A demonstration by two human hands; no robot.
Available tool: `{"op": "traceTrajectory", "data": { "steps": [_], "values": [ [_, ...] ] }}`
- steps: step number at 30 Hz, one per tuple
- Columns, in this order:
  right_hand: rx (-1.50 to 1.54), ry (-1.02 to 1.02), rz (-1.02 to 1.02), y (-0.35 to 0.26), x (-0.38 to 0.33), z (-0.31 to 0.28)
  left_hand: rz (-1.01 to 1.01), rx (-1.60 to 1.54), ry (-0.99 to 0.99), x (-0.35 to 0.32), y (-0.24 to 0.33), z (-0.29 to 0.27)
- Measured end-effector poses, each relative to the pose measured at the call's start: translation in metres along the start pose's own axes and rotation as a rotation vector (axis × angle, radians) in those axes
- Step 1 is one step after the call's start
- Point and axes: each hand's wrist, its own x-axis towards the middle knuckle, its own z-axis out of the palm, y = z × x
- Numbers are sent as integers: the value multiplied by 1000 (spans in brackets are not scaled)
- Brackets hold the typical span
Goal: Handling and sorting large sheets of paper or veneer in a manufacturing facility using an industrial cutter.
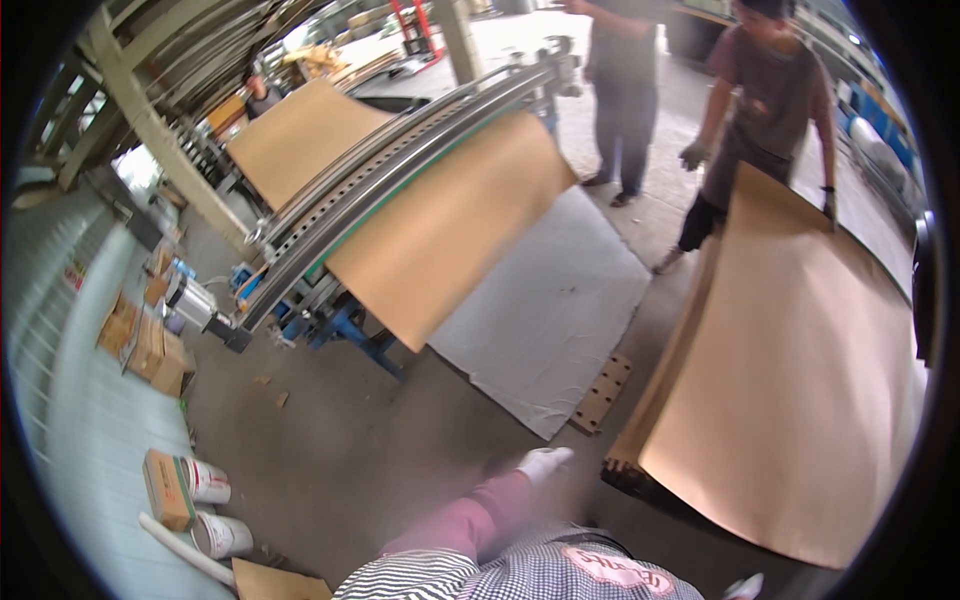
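Observation:
My left hand (545,462), in a white glove, reaches forward with its fingers loosely stretched out and nothing visible in them. It is nearest to the front corner of a grey sheet (550,300), apart from it. Only a bit of my right hand (745,588), also white-gloved, shows at the lower edge; its fingers are too cut off to read. A brown sheet (470,220) comes out from under the long roller machine (400,150) and overlaps the grey sheet. To the right, a large curved brown sheet (790,370) lies on top of a stack.
A co-worker (775,90) holds the far edge of the stacked sheet; another person (622,100) stands beside the machine. A perforated wooden piece (603,395) lies under the grey sheet's edge. Buckets (222,535) and cardboard boxes (155,350) line the left wall.

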Motion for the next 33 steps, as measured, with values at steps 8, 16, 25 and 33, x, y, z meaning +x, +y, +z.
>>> {"op": "traceTrajectory", "data": {
  "steps": [8,16,25,33],
  "values": [
    [-1133,-623,147,193,-318,164,245,302,1068,126,44,-326],
    [-1423,-658,221,284,-491,303,725,-194,895,185,226,-504],
    [-1390,-1282,69,386,-459,425,358,-574,197,113,238,-397],
    [-709,-994,676,350,-479,419,316,-590,50,-67,263,-280]
  ]
}}
